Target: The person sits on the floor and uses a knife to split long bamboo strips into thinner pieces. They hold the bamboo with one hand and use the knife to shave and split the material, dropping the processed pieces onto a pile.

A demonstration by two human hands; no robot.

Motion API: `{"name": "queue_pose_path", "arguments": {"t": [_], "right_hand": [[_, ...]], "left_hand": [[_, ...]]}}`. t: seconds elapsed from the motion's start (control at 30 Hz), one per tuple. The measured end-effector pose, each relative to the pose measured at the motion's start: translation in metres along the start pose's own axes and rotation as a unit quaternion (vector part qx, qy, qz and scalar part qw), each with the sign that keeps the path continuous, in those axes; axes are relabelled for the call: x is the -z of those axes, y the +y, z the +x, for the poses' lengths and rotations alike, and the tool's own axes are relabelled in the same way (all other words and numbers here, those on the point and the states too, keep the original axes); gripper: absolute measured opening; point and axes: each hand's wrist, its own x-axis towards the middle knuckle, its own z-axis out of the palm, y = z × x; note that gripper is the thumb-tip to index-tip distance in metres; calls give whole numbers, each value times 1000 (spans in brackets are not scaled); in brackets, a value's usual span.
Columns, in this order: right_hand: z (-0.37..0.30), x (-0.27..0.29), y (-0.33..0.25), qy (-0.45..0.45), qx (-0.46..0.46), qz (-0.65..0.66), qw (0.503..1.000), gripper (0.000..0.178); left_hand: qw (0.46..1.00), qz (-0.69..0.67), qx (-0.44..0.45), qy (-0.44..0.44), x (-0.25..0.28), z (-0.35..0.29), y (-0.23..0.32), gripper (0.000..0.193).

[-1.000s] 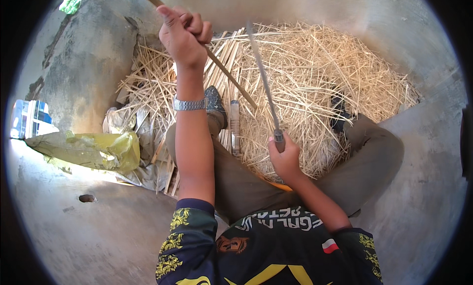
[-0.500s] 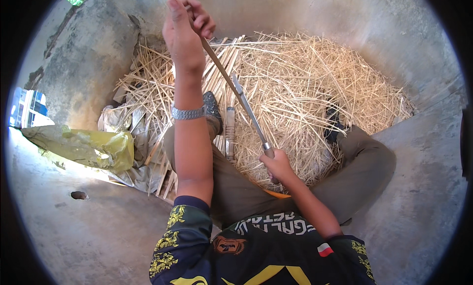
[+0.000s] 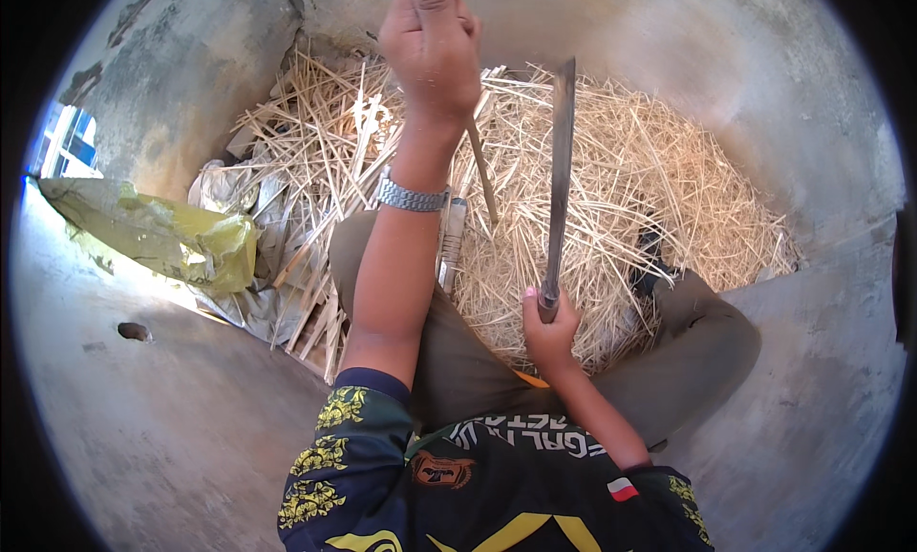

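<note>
Head view: my left hand [image 3: 432, 46] is fisted tight round a thin bamboo stick [image 3: 484, 175], held high, the stick slanting down toward my lap. My right hand [image 3: 551, 328] grips the handle of a long blade [image 3: 560, 175], pointing up just beside the stick, not touching it. Below them a heap of pale bamboo slivers [image 3: 659, 170] covers the concrete floor [image 3: 172, 428]; a yellow plastic bag [image 3: 162, 237] lies crumpled to my left.
</note>
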Motion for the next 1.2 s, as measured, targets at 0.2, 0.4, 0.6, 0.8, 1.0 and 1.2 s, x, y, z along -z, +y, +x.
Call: {"name": "queue_pose_path", "arguments": {"t": [0.2,0.4,0.6,0.8,1.0,1.2], "right_hand": [[12,0,48,-128,-111,-132,977,27],[23,11,39,-218,-296,58,928,29],[22,12,12,-199,-271,20,942,21],[3,-3,-17,-2,-53,118,992,21],[3,-13,51,23,22,-10,999,14],[8,-14,52,-137,-50,-241,960,30]], "left_hand": [[990,112,-76,-51,0,-14,-8,51],[996,58,-44,-55,9,-6,-11,50],[994,78,-59,-46,13,-3,-12,51],[994,79,-74,-24,31,1,-6,49],[987,115,-114,-1,29,-5,-4,49],[991,73,-108,-33,29,-8,-1,51]]}}
